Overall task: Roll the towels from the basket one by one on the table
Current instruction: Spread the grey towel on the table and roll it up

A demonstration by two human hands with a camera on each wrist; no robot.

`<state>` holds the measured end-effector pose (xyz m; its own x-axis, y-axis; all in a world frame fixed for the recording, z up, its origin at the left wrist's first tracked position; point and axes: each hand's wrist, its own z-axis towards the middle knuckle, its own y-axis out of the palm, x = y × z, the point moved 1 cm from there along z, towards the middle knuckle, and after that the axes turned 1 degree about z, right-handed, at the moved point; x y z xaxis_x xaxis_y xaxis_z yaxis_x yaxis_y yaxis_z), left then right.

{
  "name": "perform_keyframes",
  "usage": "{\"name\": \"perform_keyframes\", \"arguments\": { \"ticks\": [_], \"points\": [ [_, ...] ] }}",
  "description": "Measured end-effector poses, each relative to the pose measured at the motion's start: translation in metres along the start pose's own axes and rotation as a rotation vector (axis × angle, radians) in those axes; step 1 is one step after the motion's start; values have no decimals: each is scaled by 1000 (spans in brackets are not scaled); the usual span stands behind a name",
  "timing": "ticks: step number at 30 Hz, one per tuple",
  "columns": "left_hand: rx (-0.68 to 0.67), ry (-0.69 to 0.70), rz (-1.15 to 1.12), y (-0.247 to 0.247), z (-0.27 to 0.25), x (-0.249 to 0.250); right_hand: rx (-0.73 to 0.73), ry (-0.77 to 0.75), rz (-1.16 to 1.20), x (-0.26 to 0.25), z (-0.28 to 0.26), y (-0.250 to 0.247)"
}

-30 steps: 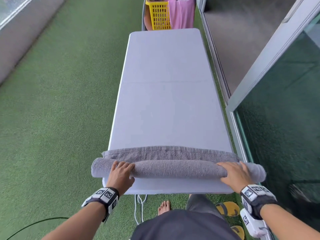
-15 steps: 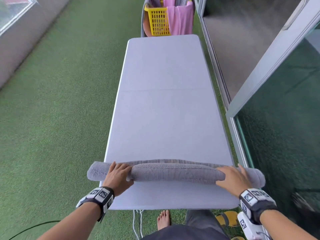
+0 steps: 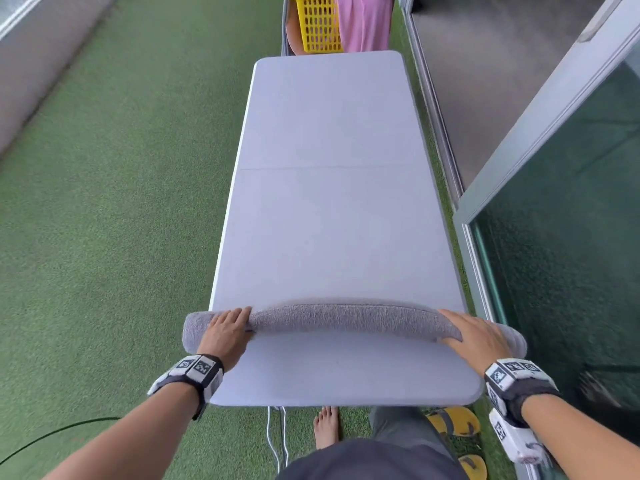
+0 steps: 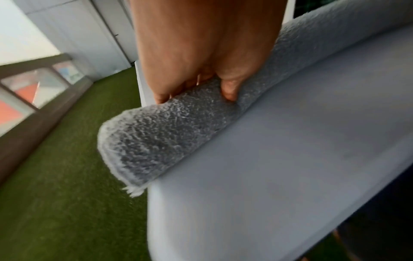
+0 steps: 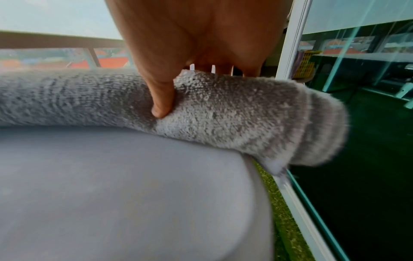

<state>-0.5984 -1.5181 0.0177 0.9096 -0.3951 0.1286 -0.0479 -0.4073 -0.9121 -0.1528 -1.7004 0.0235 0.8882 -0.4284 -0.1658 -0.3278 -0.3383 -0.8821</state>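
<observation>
**One grey roll under my two hands**

I have one grey towel (image 3: 346,318) rolled into a long tube, lying across the near part of the white table (image 3: 332,202), with both ends sticking out past the table's side edges. My left hand (image 3: 227,332) grips the roll near its left end, fingers over the top and thumb (image 4: 229,90) dug into the near side. My right hand (image 3: 478,336) grips it near the right end the same way, thumb (image 5: 162,98) pressed into the pile. Beyond the far end of the table stands one yellow basket (image 3: 318,26) with one pink towel (image 3: 363,22) hanging over its side. Green turf (image 3: 121,202) lies all around.
</observation>
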Motion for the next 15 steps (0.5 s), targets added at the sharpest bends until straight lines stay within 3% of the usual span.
{"name": "perform_keyframes", "arguments": {
  "ticks": [4,10,15],
  "points": [
    [-79,-200,-113,7,-4,45,-10,138,97,-45,-11,7],
    [-230,-250,-411,14,-17,133,-123,178,218,-132,-28,30],
    [-296,-353,-746,28,-29,156,-141,238,344,-171,-42,39]
  ]
}}
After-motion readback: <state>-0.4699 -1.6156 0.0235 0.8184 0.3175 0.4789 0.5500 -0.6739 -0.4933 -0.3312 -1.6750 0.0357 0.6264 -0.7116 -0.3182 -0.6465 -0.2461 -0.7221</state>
